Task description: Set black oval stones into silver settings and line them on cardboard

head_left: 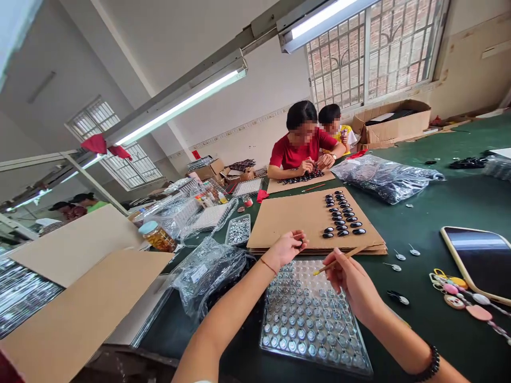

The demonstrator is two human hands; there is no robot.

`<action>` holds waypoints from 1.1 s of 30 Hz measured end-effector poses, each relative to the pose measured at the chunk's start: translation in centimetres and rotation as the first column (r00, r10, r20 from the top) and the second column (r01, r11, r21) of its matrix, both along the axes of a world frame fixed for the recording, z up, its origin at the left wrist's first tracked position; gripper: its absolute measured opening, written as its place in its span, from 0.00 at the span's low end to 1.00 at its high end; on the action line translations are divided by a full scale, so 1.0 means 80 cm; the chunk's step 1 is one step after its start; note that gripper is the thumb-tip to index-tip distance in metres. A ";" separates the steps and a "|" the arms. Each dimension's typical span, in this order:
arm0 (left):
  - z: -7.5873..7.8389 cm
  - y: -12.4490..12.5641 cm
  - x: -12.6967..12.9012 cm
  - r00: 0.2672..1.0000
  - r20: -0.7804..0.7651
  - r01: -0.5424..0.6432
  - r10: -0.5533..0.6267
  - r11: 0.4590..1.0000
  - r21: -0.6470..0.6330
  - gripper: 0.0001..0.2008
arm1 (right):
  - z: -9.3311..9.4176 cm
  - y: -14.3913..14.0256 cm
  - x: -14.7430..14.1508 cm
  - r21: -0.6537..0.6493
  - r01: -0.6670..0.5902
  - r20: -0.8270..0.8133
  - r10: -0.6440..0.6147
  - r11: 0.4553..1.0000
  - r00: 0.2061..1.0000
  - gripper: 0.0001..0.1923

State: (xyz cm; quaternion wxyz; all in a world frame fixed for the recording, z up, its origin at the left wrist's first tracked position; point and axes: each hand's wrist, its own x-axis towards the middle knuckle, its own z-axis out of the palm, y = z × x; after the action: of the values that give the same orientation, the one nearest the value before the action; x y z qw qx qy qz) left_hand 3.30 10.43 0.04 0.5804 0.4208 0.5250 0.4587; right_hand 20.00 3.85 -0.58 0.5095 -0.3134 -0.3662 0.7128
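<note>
Far left, we see bare cardboard sheets (pixel 75 298) overhanging the table's (pixel 459 202) left edge, then a crinkled plastic bag (pixel 207 274) of small parts lying just beside the tray.

Our left hand (pixel 285 249) sits over the near edge of the cardboard board (pixel 295 218), fingers pinched together on a small dark bit; too small to say for certain, but it looks like one of the black domed pieces (pixel 342 215) lined up in two rows on that board.

Below the hands, the clear plastic tray (pixel 311 319) holds a grid of small metal caps, near the table's front edge.

Our right hand (pixel 351 279) is closed on a thin wooden stick (pixel 339 259), tip pointing left twd the left hand, just above the tray's far rows.

Judging by this, we're mid-cycle: one piece in the left hand, stick ready to work on it. Next move prob calls for bringing stick tip & piece together steadily, w/o dropping the piece among the caps.

Right side: loose spoon-like metal bits (pixel 399 257), a phone (pixel 479 260) and a keychain (pixel 459 295) near the right edge. Across the table, a person in a red shirt (pixel 299 151) works on another board.
</note>
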 end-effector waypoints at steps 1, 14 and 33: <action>0.001 -0.019 -0.010 0.999 0.045 0.011 -0.010 1.000 -0.007 0.14 | -0.001 0.001 0.001 0.000 0.007 0.008 -0.007 1.000 1.000 0.20; -0.031 -0.122 -0.046 0.854 0.517 0.007 0.061 0.992 -0.128 0.21 | -0.037 0.007 -0.002 -0.088 0.061 0.196 -0.043 0.994 0.980 0.15; -0.021 -0.127 -0.036 0.784 0.577 -0.073 0.228 0.958 -0.279 0.11 | -0.021 -0.002 0.001 -0.032 0.034 0.219 -0.026 0.999 0.975 0.15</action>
State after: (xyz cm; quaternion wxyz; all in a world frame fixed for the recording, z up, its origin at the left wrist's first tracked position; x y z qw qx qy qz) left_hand 0.41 0.29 -1.64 0.7251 0.1352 0.3964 0.5467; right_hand 20.07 3.69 -2.28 0.4714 -0.4043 -0.4023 0.6727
